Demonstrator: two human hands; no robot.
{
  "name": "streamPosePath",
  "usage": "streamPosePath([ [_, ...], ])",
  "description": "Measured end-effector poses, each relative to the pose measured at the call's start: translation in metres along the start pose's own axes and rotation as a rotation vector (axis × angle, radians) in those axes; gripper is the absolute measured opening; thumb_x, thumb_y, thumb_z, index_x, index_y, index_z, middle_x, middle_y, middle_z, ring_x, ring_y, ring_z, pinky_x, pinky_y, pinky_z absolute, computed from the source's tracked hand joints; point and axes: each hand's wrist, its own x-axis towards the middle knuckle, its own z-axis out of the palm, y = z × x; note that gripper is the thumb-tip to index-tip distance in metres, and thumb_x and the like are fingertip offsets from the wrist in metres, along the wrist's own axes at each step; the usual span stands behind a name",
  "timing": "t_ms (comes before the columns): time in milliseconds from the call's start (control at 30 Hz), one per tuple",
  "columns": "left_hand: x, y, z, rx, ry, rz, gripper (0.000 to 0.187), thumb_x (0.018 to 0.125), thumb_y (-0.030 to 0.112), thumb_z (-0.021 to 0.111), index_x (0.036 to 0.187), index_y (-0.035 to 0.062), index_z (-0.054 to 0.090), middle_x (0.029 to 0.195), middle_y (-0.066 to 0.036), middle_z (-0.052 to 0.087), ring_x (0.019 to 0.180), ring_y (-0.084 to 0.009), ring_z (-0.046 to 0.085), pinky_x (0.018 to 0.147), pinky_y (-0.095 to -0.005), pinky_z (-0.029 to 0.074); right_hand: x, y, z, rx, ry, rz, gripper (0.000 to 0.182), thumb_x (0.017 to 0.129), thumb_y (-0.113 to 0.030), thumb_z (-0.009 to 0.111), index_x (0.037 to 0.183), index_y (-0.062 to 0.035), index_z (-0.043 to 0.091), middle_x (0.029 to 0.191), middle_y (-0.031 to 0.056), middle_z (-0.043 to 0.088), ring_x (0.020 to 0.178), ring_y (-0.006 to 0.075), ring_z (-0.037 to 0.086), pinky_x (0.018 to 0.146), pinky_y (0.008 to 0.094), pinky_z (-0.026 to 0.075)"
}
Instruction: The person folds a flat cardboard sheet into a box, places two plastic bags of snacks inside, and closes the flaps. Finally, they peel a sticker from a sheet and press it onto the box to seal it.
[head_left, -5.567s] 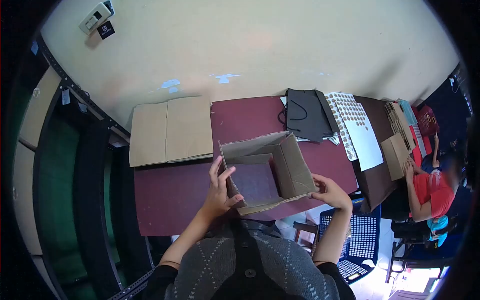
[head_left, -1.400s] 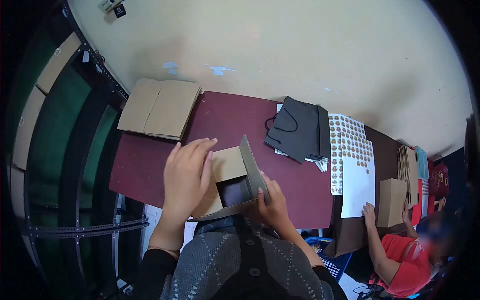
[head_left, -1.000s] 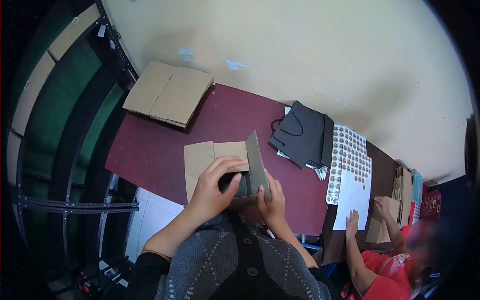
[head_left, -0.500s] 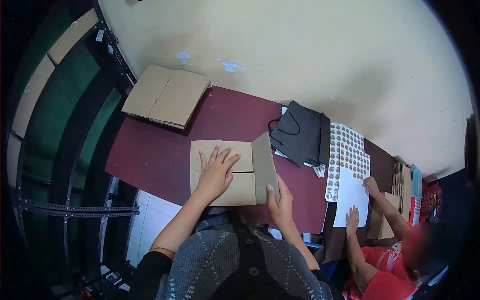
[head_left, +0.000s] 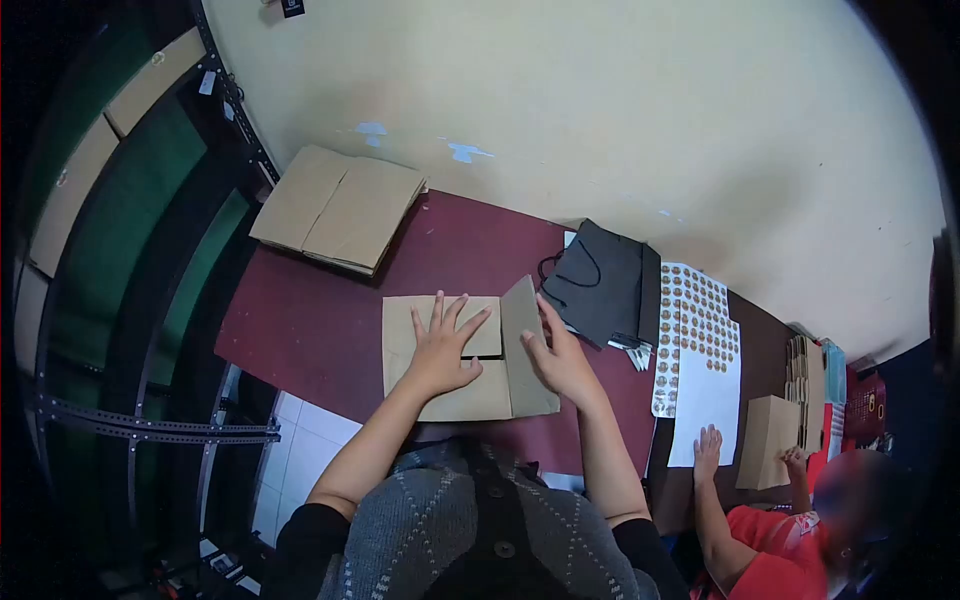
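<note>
A flat brown cardboard box (head_left: 470, 402) lies in front of me on the maroon table. My left hand (head_left: 440, 352) rests on its folded panels with the fingers spread wide, near the dark gap between two of them. On the box's right side a flap (head_left: 520, 318) stands raised at a slant. My right hand (head_left: 568, 368) grips this flap by its outer edge, thumb on the near face and fingers along the far side. Part of the box's middle is hidden under my left hand.
A stack of flattened cardboard (head_left: 335, 205) sits at the back left of the table (head_left: 300, 320). Right of the box lie a black paper bag (head_left: 600, 275) and sticker sheets (head_left: 690, 330). A person in red (head_left: 765, 545) works at the right. Shelving (head_left: 150, 425) stands left.
My right hand has moved up along the flap, from its lower corner to its upper part. My left hand's fingers have spread. The other person's far hand has left the sheet and moved right.
</note>
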Motion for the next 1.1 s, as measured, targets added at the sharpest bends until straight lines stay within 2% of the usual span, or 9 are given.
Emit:
streamPosePath([
  [33, 0.001, -0.001, 0.003, 0.015, 0.021, 0.002, 0.075, 0.066, 0.028, 0.065, 0.137, 0.0261, 0.040, 0.146, -0.017, 0.022, 0.137, -0.0460, 0.005, 0.101, -0.0708, 0.001, 0.011, 0.010, 0.002, 0.007, -0.002, -0.048, 0.069, 0.091, -0.021, 0.052, 0.146, -0.0082, 0.014, 0.136, 0.0238, 0.042, 0.125, 0.0301, 0.043, 0.102, 0.0355, 0.033],
  [67, 0.003, 0.000, 0.006, 0.027, 0.041, 0.009, 0.069, 0.067, 0.026, 0.064, 0.133, 0.0245, 0.044, 0.145, -0.018, 0.024, 0.137, -0.0468, 0.006, 0.101, -0.0710, 0.002, 0.015, -0.004, -0.006, 0.093, -0.142, 0.038, 0.075, 0.091, -0.020, 0.050, 0.148, -0.0123, 0.002, 0.147, 0.0233, 0.024, 0.136, 0.0299, 0.025, 0.109, 0.0344, 0.021],
  [167, 0.012, 0.003, 0.010, 0.046, 0.047, -0.012, 0.066, 0.068, 0.023, 0.063, 0.131, 0.0237, 0.046, 0.144, -0.018, 0.025, 0.136, -0.0472, 0.006, 0.101, -0.0715, 0.002, 0.031, 0.004, -0.016, 0.191, -0.259, -0.016, 0.076, 0.089, -0.016, 0.048, 0.148, -0.0136, 0.000, 0.149, 0.0226, 0.019, 0.137, 0.0299, 0.023, 0.109, 0.0339, 0.020],
  [200, 0.013, 0.003, 0.010, 0.032, 0.061, -0.018, 0.065, 0.067, 0.023, 0.067, 0.130, 0.0223, 0.047, 0.143, -0.017, 0.028, 0.136, -0.0463, 0.009, 0.102, -0.0708, 0.003, 0.031, 0.002, -0.016, 0.274, -0.275, 0.030, 0.080, 0.086, -0.008, 0.047, 0.148, -0.0143, -0.002, 0.151, 0.0225, 0.012, 0.140, 0.0299, 0.016, 0.110, 0.0330, 0.017],
  [367, 0.026, 0.000, 0.020, 0.031, 0.195, 0.024, 0.066, 0.069, 0.026, 0.072, 0.130, 0.0190, 0.047, 0.137, -0.012, 0.040, 0.133, -0.0403, 0.027, 0.104, -0.0679, 0.008, 0.028, -0.003, -0.003, 0.083, -0.181, -0.134, 0.084, 0.080, 0.001, 0.044, 0.148, -0.0155, -0.002, 0.151, 0.0216, 0.012, 0.140, 0.0301, 0.015, 0.111, 0.0329, 0.017],
  [600, 0.048, 0.018, 0.044, 0.167, 0.256, 0.137, 0.040, 0.083, 0.007, 0.051, 0.122, 0.0117, 0.051, 0.128, -0.012, 0.051, 0.125, -0.0349, 0.042, 0.105, -0.0624, 0.016, 0.028, -0.008, -0.004, -0.019, -0.180, -0.162, 0.084, 0.073, 0.011, 0.035, 0.148, -0.0112, 0.003, 0.150, 0.0228, 0.012, 0.141, 0.0306, 0.012, 0.112, 0.0343, 0.013],
  [733, 0.057, 0.017, 0.044, 0.047, 0.307, 0.143, 0.034, 0.081, 0.003, 0.052, 0.114, 0.0101, 0.059, 0.123, -0.013, 0.056, 0.119, -0.0338, 0.049, 0.107, -0.0557, 0.020, 0.021, -0.007, -0.003, -0.063, -0.138, -0.207, 0.084, 0.073, 0.012, 0.033, 0.147, -0.0090, 0.000, 0.151, 0.0228, 0.009, 0.141, 0.0308, 0.010, 0.113, 0.0346, 0.011],
  [967, 0.061, 0.011, 0.016, -0.062, 0.199, 0.177, 0.038, 0.080, 0.004, 0.054, 0.117, 0.0126, 0.060, 0.123, -0.012, 0.057, 0.118, -0.0324, 0.051, 0.108, -0.0507, 0.024, 0.011, -0.016, -0.013, -0.065, -0.117, -0.179, 0.085, 0.075, 0.012, 0.034, 0.146, -0.0087, -0.010, 0.150, 0.0266, 0.003, 0.139, 0.0348, 0.012, 0.113, 0.0354, 0.016],
  [1100, 0.069, 0.006, 0.002, -0.105, 0.125, 0.233, 0.040, 0.081, 0.002, 0.052, 0.119, 0.0134, 0.058, 0.122, -0.012, 0.057, 0.116, -0.0280, 0.053, 0.110, -0.0491, 0.023, 0.015, -0.010, -0.005, -0.051, -0.118, -0.208, 0.085, 0.074, 0.013, 0.033, 0.145, -0.0062, -0.008, 0.150, 0.0270, 0.003, 0.139, 0.0352, 0.012, 0.113, 0.0358, 0.015],
])
